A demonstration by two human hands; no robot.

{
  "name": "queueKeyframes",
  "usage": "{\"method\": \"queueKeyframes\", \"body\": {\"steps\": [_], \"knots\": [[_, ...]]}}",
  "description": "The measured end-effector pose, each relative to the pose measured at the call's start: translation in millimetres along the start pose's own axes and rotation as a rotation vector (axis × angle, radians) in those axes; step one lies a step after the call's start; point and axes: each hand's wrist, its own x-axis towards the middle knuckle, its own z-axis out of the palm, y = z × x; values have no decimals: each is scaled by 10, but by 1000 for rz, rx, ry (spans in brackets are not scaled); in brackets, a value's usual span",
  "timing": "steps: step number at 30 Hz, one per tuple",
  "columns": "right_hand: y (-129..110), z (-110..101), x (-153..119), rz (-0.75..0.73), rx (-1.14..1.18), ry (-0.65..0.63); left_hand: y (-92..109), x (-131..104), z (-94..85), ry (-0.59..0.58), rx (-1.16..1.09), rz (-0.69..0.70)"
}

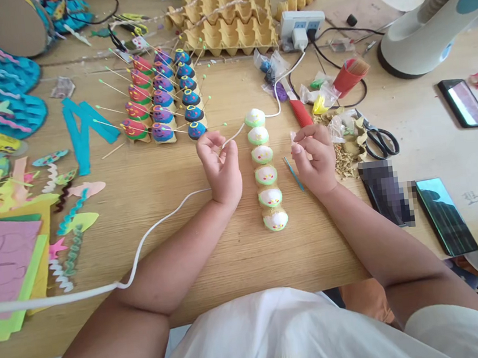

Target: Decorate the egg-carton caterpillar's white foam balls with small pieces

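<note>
Between my hands stands a row of egg-carton cups [266, 175] topped with white clay, with green rims and small coloured dots. To its left, my left hand [222, 172] rests with fingers half curled and thumb apart, and I see nothing held. A white cable [154, 226] passes behind that hand and on toward the far end of the row. On the right side, my right hand [316, 159] is closed, thumb against curled fingers; whether something small sits in them is hidden. A thin blue stick [294, 174] lies just left of it.
Red, purple and blue decorated cups [162, 99] with pins stand at the back left. Behind them are egg trays [230, 17] and a power strip [301, 21]. Scissors [380, 138], a red cup [350, 76] and phones [445, 216] lie rightward; paper sheets [5, 255] lie left.
</note>
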Motion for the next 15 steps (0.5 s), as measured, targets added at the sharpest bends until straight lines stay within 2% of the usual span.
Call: {"method": "queueKeyframes", "body": {"steps": [2,6,9,11,15], "knots": [[12,13,0,9,-8,-2,-19,6,-7,-10,38,47],[25,28,5,56,-2,-24,-38,14,-40,-132,129,39],[22,20,10,78,36,-27,-1,9,-48,-149,189,66],[6,11,13,85,66,-35,54,-2,-37,-160,208,112],[-45,-6,12,93,126,-62,159,-39,-18,-277,266,247]]}}
